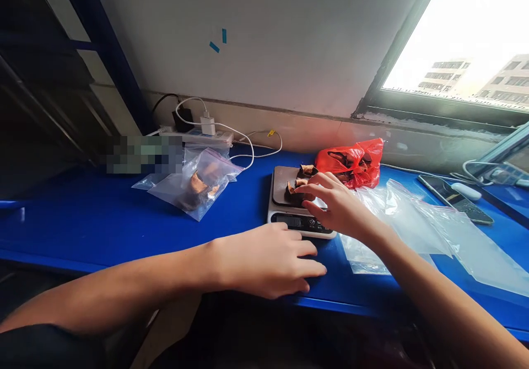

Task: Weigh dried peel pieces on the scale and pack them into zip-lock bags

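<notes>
A white kitchen scale (273,215) with a dark display sits on the blue table, carrying several curled brown pieces that look like dried peel (291,188). My right hand (330,198) reaches over its plate from the right. Thumb and fingertips are bent around one dark piece there; the contact is partly hidden. Palm down, my left hand (275,259) lies at the table's front, just before the scale, fingers spread and holding nothing. Behind the scale, a red plastic bag (363,162) contains more brown pieces.
Clear zip bags (413,220) lie flat on the right, near a phone (454,198) and a white mouse-like object (466,191). To the left, a zip bag (198,190) holds brown pieces. A power strip (210,137) with a charger (208,125) and white cable stands by the wall.
</notes>
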Action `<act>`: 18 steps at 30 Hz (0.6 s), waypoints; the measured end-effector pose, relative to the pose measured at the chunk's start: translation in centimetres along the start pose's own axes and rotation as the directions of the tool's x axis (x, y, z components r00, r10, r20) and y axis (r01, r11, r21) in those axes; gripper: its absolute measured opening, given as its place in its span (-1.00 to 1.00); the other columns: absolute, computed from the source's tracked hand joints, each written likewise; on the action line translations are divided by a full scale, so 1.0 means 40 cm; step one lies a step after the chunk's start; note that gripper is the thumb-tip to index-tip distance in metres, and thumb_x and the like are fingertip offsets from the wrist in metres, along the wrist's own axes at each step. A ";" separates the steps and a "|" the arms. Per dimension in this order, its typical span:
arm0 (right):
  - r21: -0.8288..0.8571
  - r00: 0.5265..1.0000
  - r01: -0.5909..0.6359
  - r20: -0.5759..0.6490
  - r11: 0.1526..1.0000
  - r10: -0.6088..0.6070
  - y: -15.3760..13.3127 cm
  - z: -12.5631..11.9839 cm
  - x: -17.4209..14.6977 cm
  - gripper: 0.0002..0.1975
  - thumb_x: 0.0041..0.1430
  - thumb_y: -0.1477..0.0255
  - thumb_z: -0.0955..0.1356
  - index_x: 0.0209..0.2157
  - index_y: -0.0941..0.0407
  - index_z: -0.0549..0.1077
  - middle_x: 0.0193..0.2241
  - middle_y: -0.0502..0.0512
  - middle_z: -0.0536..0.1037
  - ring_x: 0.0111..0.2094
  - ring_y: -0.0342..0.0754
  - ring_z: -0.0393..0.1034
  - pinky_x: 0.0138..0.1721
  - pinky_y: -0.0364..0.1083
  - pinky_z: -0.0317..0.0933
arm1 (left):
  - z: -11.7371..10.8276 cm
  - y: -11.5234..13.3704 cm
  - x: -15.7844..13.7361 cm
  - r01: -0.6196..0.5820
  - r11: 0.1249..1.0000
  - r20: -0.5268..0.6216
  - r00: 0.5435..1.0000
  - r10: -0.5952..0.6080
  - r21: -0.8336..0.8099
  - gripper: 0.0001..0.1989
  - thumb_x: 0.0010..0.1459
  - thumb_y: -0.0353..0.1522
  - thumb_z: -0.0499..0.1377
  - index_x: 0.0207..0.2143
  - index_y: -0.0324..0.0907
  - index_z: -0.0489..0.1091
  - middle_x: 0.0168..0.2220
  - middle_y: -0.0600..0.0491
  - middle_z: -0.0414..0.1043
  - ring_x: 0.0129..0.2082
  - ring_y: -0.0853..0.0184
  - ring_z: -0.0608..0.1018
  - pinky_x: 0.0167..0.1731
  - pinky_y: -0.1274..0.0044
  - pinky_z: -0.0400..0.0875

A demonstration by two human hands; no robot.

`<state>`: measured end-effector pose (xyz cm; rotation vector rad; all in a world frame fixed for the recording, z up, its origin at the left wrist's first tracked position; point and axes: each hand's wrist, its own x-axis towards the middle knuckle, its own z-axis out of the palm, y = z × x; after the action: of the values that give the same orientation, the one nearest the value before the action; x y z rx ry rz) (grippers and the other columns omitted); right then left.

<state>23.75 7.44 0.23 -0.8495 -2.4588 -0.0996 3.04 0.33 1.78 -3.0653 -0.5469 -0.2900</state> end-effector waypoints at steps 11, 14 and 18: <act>0.070 0.973 -0.100 -0.202 0.993 0.112 0.051 -0.005 0.016 -0.78 0.29 0.38 0.29 -0.06 0.06 0.45 -0.15 0.20 0.55 -0.10 0.09 0.42 -0.07 0.11 0.33 | -0.009 -0.096 -0.002 0.172 0.982 -0.253 0.949 -0.188 -0.081 -0.75 0.34 -0.36 0.09 -0.03 -0.24 0.48 -0.15 -0.04 0.58 -0.17 0.23 0.62 -0.16 0.46 0.48; 0.083 0.933 -0.185 -0.297 0.979 0.201 0.104 0.015 0.048 -0.64 0.25 0.47 0.26 0.07 0.09 0.40 -0.05 0.26 0.54 0.00 0.13 0.40 0.02 0.17 0.30 | 0.004 -0.097 0.000 0.158 0.984 -0.231 0.958 -0.172 -0.079 -0.77 0.33 -0.38 0.09 -0.07 -0.24 0.50 -0.24 -0.02 0.59 -0.25 0.26 0.62 -0.23 0.49 0.48; 0.096 0.953 -0.173 -0.235 0.980 0.191 0.131 0.033 0.069 -0.66 0.23 0.51 0.24 -0.02 0.05 0.50 0.02 0.21 0.51 0.08 0.12 0.36 0.10 0.20 0.25 | 0.011 -0.086 0.002 0.101 0.993 -0.233 0.966 -0.113 -0.062 -0.77 0.32 -0.38 0.09 -0.10 -0.23 0.50 -0.27 0.00 0.58 -0.31 0.31 0.61 -0.29 0.53 0.46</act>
<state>24.42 13.45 -0.05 -0.9667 -2.1327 -0.0419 2.01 3.62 1.30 -2.9913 -0.7013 -0.6705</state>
